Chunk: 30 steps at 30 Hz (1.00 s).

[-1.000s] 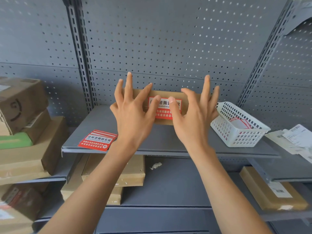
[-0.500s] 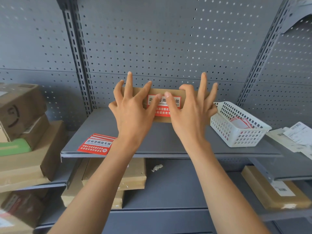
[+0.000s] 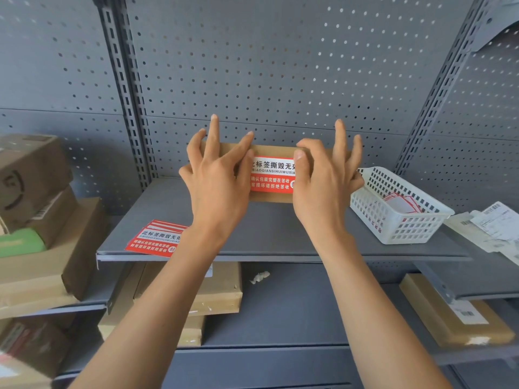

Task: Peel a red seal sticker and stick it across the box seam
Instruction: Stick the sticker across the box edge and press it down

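A flat brown cardboard box (image 3: 273,151) lies at the back of the grey shelf (image 3: 280,234). A red and white seal sticker (image 3: 271,175) is stuck over its top and front face. My left hand (image 3: 217,175) rests on the box's left part, thumb on the sticker's left edge. My right hand (image 3: 323,178) covers the right part, thumb on the sticker's right edge. Fingers of both hands are spread. The box ends are hidden behind my hands.
A stack of red seal stickers (image 3: 156,240) lies at the shelf's front left. A white plastic basket (image 3: 398,217) with sticker backings stands at the right. Cardboard parcels (image 3: 36,220) fill the left shelves and the lower shelf. Papers (image 3: 497,226) lie far right.
My thumbs have slid apart from the sticker's middle to its left and right edges. More of the sticker's face shows now.
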Available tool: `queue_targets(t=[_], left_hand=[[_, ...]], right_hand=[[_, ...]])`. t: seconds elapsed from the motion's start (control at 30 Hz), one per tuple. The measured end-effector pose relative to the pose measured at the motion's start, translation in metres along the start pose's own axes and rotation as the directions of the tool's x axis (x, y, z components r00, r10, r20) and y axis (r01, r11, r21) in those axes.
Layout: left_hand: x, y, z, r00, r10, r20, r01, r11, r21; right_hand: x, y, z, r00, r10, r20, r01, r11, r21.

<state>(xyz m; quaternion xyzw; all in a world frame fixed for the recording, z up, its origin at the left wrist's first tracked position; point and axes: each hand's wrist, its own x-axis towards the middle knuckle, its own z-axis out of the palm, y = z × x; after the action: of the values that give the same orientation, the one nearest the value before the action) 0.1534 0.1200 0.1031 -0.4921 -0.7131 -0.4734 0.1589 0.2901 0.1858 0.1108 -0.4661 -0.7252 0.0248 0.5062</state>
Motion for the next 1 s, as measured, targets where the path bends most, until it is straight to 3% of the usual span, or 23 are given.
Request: queue_targets(t=[0.23, 0.47, 0.77, 1.0], left_hand=[[0.003, -0.009, -0.003, 1.0, 0.012, 0.021, -0.011, 0.999, -0.043], [0.004, -0.008, -0.008, 0.997, 0.055, 0.059, -0.057, 0.998, 0.035], [0.01, -0.018, -0.016, 0.989, 0.143, 0.033, -0.141, 0.987, -0.073], [0.009, -0.021, -0.017, 0.985, 0.173, 0.019, -0.172, 0.983, -0.065]], right_hand=[[0.001, 0.003, -0.001, 1.0, -0.015, 0.025, 0.014, 1.0, 0.011], [0.0, 0.0, -0.003, 0.991, -0.069, 0.115, 0.083, 0.989, -0.12], [0.012, 0.006, -0.013, 0.988, -0.151, 0.033, 0.149, 0.988, 0.039], [0.012, 0.006, -0.011, 0.983, -0.181, 0.039, 0.178, 0.982, 0.058]])
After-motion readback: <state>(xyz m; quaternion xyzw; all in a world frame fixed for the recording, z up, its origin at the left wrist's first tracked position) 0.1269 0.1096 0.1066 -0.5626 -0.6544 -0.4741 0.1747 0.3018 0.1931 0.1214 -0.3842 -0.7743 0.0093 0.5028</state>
